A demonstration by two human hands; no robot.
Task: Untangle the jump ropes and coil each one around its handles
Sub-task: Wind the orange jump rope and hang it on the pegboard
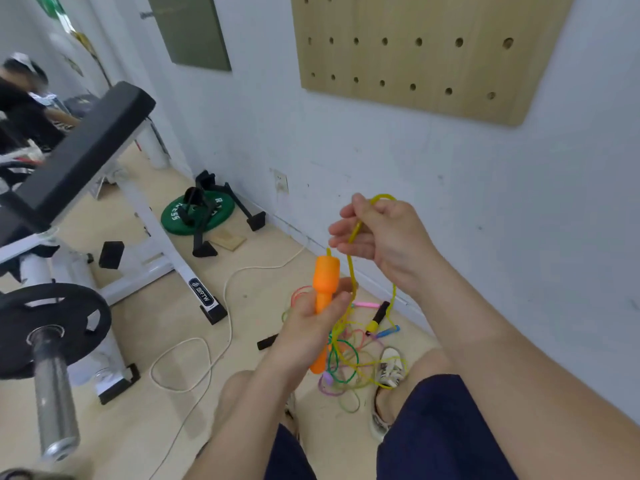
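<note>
Two hands engaged, our left hand (306, 329) gripping the orange handle (325, 275), our right hand (384, 233) pinching a loop of yellow rope (351, 265) that trails into the tangle (346, 365) on the floor (138, 427): risk, we judge, that pulling upward cinches knots tighter below

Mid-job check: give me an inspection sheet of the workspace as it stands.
Surface: pale floor.
Job's things: orange handle upright in the left hand; yellow rope runs from the right hand down into the rope tangle on the floor; pink handle, blue handle and black-yellow handle lie beside it.
Clutter: green weight plate near the wall.
Hands: left hand grips the orange handle; right hand pinches the yellow rope.
Cables: white cable loops across the floor.
Surroundings: weight bench and barbell plate at left; pegboard on the wall.
</note>
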